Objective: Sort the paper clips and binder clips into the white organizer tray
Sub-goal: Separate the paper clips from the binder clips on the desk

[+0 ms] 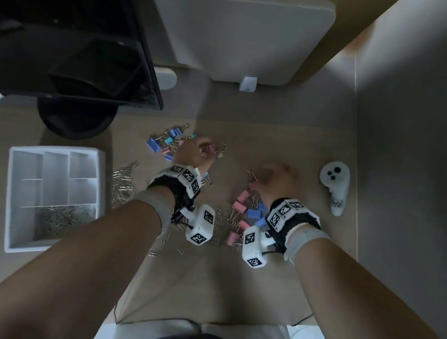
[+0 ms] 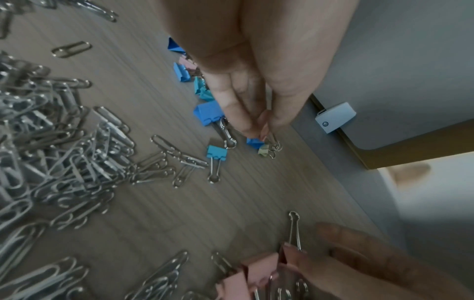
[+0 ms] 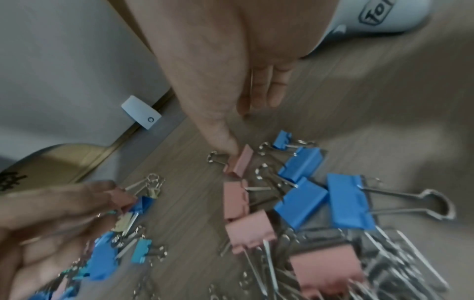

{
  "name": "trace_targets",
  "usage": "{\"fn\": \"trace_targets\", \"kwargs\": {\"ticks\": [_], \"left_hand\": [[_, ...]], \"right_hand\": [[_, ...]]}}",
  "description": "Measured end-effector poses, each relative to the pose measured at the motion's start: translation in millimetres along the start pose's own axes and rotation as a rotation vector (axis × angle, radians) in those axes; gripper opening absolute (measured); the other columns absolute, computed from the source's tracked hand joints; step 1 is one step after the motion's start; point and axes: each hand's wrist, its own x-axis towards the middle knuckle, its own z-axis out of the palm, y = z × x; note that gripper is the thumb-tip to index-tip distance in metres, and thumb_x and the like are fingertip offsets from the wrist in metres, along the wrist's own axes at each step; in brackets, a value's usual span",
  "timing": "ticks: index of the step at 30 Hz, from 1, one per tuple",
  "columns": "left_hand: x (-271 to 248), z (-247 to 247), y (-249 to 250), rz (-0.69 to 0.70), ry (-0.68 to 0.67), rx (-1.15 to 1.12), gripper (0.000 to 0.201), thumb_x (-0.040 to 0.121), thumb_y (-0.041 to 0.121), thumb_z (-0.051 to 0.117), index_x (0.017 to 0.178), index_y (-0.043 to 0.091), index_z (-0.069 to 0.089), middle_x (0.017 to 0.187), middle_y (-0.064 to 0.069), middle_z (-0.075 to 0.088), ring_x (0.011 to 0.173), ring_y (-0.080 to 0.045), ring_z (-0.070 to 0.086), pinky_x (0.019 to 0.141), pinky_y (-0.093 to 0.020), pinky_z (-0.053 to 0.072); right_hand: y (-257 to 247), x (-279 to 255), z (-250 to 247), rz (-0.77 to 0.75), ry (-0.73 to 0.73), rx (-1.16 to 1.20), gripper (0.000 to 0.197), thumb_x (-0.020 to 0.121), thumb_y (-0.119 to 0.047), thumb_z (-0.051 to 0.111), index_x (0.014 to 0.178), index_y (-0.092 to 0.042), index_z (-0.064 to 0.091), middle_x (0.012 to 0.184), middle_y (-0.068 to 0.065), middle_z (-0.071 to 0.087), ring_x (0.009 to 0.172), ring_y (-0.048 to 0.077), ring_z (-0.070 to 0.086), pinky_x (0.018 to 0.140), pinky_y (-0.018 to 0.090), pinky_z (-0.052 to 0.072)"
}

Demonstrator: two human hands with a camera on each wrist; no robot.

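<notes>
A: Binder clips (image 1: 245, 208) lie in two loose groups on the table (image 1: 302, 156), pink and blue, mixed with silver paper clips (image 1: 123, 183). More paper clips already fill the near compartment of the white organizer tray (image 1: 12, 201), which stands at the left, apart from both piles.

B: Hand states?

A: The left hand (image 1: 195, 152) has its fingers (image 2: 231, 113) bunched, pinching several small clips at the far group. The right hand (image 1: 277, 179) presses a fingertip on one pink binder clip (image 3: 241, 160); whether it grips it, I cannot tell.

B: Handling notes?

A: By my judgement: light, rigid steel bodies, stiff springs, smooth painted faces. Take each by the folded body or both wire handles. Handles swing loose and hook neighbours, so lift singly. Paper clips are thin, slippery and tangle; pinch or sweep them.
</notes>
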Motion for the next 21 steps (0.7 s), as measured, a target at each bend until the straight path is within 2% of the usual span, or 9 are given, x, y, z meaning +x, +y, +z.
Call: {"fn": "trace_targets", "kwargs": {"ticks": [1, 2, 4, 6, 10, 12, 14, 17, 21], "left_hand": [[-1.7, 1.0, 1.2, 0.03, 0.013, 0.038, 0.012, 0.081, 0.017, 0.064, 0.092, 0.02, 0.068, 0.092, 0.009, 0.067, 0.083, -0.009, 0.062, 0.076, -0.014, 0.048], [-2.9, 3.3, 0.5, 0.03, 0.023, 0.058, 0.01, 0.074, 0.023, 0.062, 0.083, 0.022, 0.066, 0.093, 0.004, 0.068, 0.086, -0.01, 0.062, 0.078, -0.016, 0.049], [-4.8, 10.5, -3.0, -0.007, 0.032, 0.027, 0.022, 0.058, 0.034, 0.058, 0.077, 0.023, 0.063, 0.095, -0.002, 0.066, 0.088, -0.015, 0.062, 0.079, -0.032, 0.055], [-14.0, 18.1, -2.6, -0.064, -0.007, 0.009, 0.026, 0.06, 0.027, 0.066, 0.085, 0.026, 0.061, 0.096, 0.0, 0.065, 0.087, -0.016, 0.064, 0.079, -0.036, 0.056], [-40.4, 37.9, 0.8, -0.075, -0.292, 0.139, 0.041, 0.067, 0.012, 0.08, 0.095, 0.027, 0.054, 0.087, 0.01, 0.058, 0.085, -0.014, 0.061, 0.069, -0.023, 0.048], [-47.3, 49.7, -0.8, -0.083, -0.402, 0.199, 0.052, 0.063, 0.019, 0.087, 0.101, 0.024, 0.053, 0.097, 0.005, 0.061, 0.089, -0.017, 0.06, 0.077, -0.03, 0.051], [-50.5, 58.4, 1.3, -0.07, -0.4, 0.286, 0.062, 0.06, 0.022, 0.089, 0.11, 0.022, 0.051, 0.107, 0.0, 0.064, 0.094, -0.022, 0.063, 0.086, -0.038, 0.053], [-47.4, 66.5, 4.4, -0.016, -0.376, 0.367, 0.059, 0.063, 0.028, 0.087, 0.109, 0.021, 0.052, 0.103, 0.0, 0.065, 0.092, -0.022, 0.064, 0.084, -0.04, 0.054], [-47.0, 73.5, 5.8, 0.066, -0.319, 0.433, 0.039, 0.071, 0.031, 0.078, 0.104, 0.027, 0.058, 0.098, 0.002, 0.065, 0.086, -0.023, 0.065, 0.077, -0.039, 0.056]], "right_hand": [[2.7, -4.2, 3.3, 0.013, -0.007, -0.009, 0.048, 0.073, -0.039, 0.077, 0.119, -0.036, 0.062, 0.128, 0.005, 0.053, 0.12, 0.028, 0.051, 0.096, 0.043, 0.05], [4.1, -8.1, 5.5, 0.02, -0.008, 0.006, 0.051, 0.075, -0.04, 0.076, 0.123, -0.036, 0.06, 0.133, 0.007, 0.048, 0.122, 0.031, 0.049, 0.098, 0.044, 0.049], [5.1, -12.2, 9.7, 0.014, 0.0, 0.056, 0.051, 0.08, -0.045, 0.073, 0.127, -0.033, 0.058, 0.135, 0.009, 0.045, 0.121, 0.032, 0.051, 0.099, 0.043, 0.049], [5.4, -13.9, 12.7, -0.003, 0.011, 0.094, 0.046, 0.085, -0.046, 0.069, 0.126, -0.028, 0.06, 0.131, 0.01, 0.05, 0.117, 0.032, 0.054, 0.097, 0.04, 0.049], [11.1, -22.8, 12.4, 0.019, 0.031, 0.093, 0.046, 0.086, -0.059, 0.058, 0.118, -0.027, 0.059, 0.118, 0.006, 0.056, 0.106, 0.031, 0.06, 0.089, 0.043, 0.052], [18.6, -29.1, 7.5, 0.026, -0.019, 0.071, 0.052, 0.08, -0.07, 0.054, 0.118, -0.033, 0.057, 0.118, 0.004, 0.056, 0.105, 0.029, 0.061, 0.088, 0.043, 0.052], [31.2, -34.8, 2.3, -0.002, -0.069, 0.049, 0.059, 0.071, -0.075, 0.057, 0.118, -0.041, 0.052, 0.116, 0.001, 0.059, 0.102, 0.025, 0.063, 0.086, 0.042, 0.052], [45.1, -40.0, -4.2, -0.035, -0.088, 0.021, 0.058, 0.074, -0.055, 0.074, 0.126, -0.041, 0.052, 0.123, -0.001, 0.051, 0.094, 0.021, 0.06, 0.077, 0.032, 0.049], [38.9, -39.3, -4.6, -0.014, -0.072, 0.027, 0.044, 0.084, -0.031, 0.073, 0.126, -0.03, 0.059, 0.125, 0.005, 0.051, 0.084, 0.02, 0.053, 0.07, 0.025, 0.036]]}}
